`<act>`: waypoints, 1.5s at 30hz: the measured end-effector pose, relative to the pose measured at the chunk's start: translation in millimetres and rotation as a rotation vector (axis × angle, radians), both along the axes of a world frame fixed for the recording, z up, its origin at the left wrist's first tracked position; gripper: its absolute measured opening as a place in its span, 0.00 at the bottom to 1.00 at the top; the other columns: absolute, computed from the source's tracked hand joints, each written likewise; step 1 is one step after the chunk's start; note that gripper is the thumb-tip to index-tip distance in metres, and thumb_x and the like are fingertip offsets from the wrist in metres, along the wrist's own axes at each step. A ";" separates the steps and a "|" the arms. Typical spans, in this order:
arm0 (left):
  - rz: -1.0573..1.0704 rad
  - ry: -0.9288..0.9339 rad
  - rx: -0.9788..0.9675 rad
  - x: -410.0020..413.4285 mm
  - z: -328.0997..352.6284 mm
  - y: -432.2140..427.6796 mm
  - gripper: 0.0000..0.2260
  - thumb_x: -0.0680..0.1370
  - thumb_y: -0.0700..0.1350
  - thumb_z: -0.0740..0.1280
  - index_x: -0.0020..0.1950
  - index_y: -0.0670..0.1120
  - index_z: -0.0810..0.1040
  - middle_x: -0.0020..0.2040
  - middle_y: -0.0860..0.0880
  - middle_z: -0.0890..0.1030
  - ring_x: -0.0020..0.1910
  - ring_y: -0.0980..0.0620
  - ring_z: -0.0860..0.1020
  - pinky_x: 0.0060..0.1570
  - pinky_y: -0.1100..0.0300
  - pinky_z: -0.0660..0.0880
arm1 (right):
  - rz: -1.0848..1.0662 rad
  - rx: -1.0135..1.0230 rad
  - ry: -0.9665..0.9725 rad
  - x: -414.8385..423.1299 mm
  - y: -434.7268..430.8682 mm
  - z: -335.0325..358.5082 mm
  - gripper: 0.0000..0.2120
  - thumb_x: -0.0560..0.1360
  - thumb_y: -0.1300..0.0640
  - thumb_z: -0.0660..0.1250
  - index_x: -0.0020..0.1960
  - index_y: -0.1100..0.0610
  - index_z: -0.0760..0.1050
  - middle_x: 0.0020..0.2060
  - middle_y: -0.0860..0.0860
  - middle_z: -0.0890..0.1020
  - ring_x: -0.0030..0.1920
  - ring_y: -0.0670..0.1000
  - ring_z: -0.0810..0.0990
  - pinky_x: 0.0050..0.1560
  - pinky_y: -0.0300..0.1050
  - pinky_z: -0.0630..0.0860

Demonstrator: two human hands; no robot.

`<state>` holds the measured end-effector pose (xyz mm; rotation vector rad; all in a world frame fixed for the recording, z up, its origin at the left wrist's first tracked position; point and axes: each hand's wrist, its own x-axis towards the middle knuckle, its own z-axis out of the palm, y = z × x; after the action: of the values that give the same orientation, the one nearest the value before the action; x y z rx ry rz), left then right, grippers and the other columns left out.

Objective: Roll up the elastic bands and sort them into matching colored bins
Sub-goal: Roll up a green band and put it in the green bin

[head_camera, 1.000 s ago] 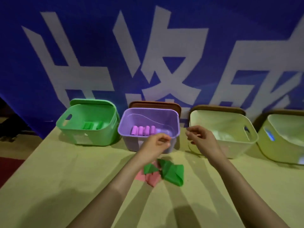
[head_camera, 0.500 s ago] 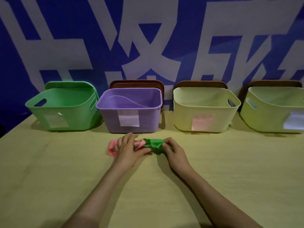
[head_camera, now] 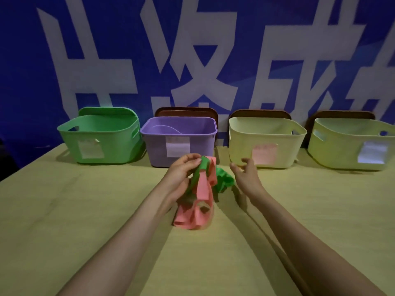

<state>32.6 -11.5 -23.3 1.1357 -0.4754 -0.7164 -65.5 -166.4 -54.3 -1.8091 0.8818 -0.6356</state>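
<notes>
- Left hand (head_camera: pixel 181 169) pinches the tops of two tangled bands, lifted off the table (head_camera: pixel 64 210): green band (head_camera: pixel 222 180) and pink band (head_camera: pixel 201 201), both draped below the pinch.
- Right hand (head_camera: pixel 245 171) hovers open just beside them, holding nothing.
- Step, by my read: separating the pair; rolling not begun.
- Next move calls for the right hand to take the green tail trailing toward it and draw it free.
- Count: two bands, four bins – green bin (head_camera: pixel 100 137), purple bin (head_camera: pixel 179 139), cream bin (head_camera: pixel 267 142), pale yellow-green bin (head_camera: pixel 350 144).

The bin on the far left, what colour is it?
Green. The bin shows clearly in the head view, its only view.
</notes>
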 end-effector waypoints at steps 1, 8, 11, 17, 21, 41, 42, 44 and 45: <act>0.008 -0.025 0.007 -3.4 1.8 -3.0 0.06 0.78 0.34 0.62 0.47 0.44 0.75 0.40 0.47 0.79 0.40 0.52 0.77 0.38 0.62 0.75 | 0.041 0.006 -0.067 -0.8 7.4 4.6 0.22 0.78 0.45 0.62 0.66 0.57 0.67 0.62 0.56 0.74 0.61 0.56 0.75 0.61 0.53 0.74; 0.186 -0.259 0.225 -4.0 -7.9 -32.9 0.09 0.77 0.33 0.57 0.41 0.44 0.72 0.41 0.46 0.73 0.42 0.50 0.72 0.42 0.58 0.70 | 0.382 0.035 -0.274 7.5 15.2 9.2 0.04 0.75 0.56 0.70 0.45 0.56 0.77 0.39 0.51 0.81 0.39 0.47 0.79 0.42 0.40 0.75; 0.194 -0.294 0.221 4.9 -6.9 -44.0 0.06 0.79 0.42 0.63 0.42 0.44 0.72 0.39 0.48 0.74 0.39 0.53 0.74 0.39 0.61 0.70 | 0.450 0.148 -0.270 17.9 -0.9 17.5 0.06 0.78 0.58 0.66 0.45 0.58 0.78 0.38 0.52 0.81 0.38 0.48 0.78 0.41 0.38 0.74; 0.022 -0.514 0.296 47.2 -8.2 -49.9 0.04 0.74 0.43 0.72 0.43 0.46 0.77 0.37 0.53 0.78 0.38 0.58 0.76 0.40 0.66 0.71 | 0.354 0.661 -0.421 47.5 -36.1 33.3 0.13 0.82 0.57 0.57 0.39 0.57 0.69 0.21 0.47 0.69 0.19 0.42 0.67 0.23 0.35 0.68; 0.121 -0.229 0.157 63.1 -3.3 -41.6 0.07 0.79 0.40 0.64 0.43 0.46 0.78 0.35 0.53 0.81 0.36 0.58 0.78 0.41 0.65 0.73 | 0.364 0.966 -0.288 47.1 -49.6 39.4 0.13 0.81 0.57 0.59 0.38 0.57 0.68 0.21 0.48 0.68 0.17 0.42 0.64 0.16 0.32 0.61; 0.194 -0.251 0.322 24.0 -21.8 -7.9 0.10 0.80 0.45 0.64 0.41 0.47 0.81 0.40 0.48 0.82 0.44 0.47 0.78 0.46 0.55 0.69 | 0.560 1.153 -0.556 -4.4 -19.1 37.3 0.12 0.70 0.58 0.71 0.49 0.63 0.75 0.33 0.56 0.83 0.28 0.49 0.81 0.31 0.43 0.81; 0.169 -0.250 0.349 20.7 -24.4 -5.3 0.10 0.80 0.45 0.64 0.41 0.47 0.81 0.40 0.47 0.82 0.44 0.47 0.78 0.46 0.56 0.69 | 0.688 1.251 -0.579 -7.9 -13.2 41.3 0.13 0.71 0.59 0.72 0.50 0.66 0.75 0.35 0.59 0.83 0.28 0.50 0.81 0.30 0.44 0.80; 0.129 -0.277 0.383 9.7 -24.0 -4.6 0.11 0.81 0.42 0.61 0.43 0.46 0.80 0.41 0.48 0.82 0.43 0.48 0.78 0.43 0.58 0.70 | 0.780 1.218 -0.510 -10.5 -1.1 43.7 0.15 0.77 0.54 0.65 0.52 0.67 0.74 0.38 0.61 0.83 0.28 0.50 0.81 0.31 0.42 0.79; 0.119 -0.264 0.338 3.2 -20.6 -5.4 0.10 0.82 0.41 0.60 0.44 0.46 0.79 0.42 0.49 0.82 0.43 0.50 0.79 0.42 0.61 0.72 | 0.731 1.144 -0.458 -9.2 1.3 44.2 0.16 0.76 0.51 0.63 0.51 0.65 0.75 0.36 0.58 0.83 0.28 0.49 0.81 0.31 0.41 0.79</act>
<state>35.7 -16.8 -43.9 1.5745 -0.5152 -0.5563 -74.6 -165.1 -10.1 -0.7601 0.1193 0.0027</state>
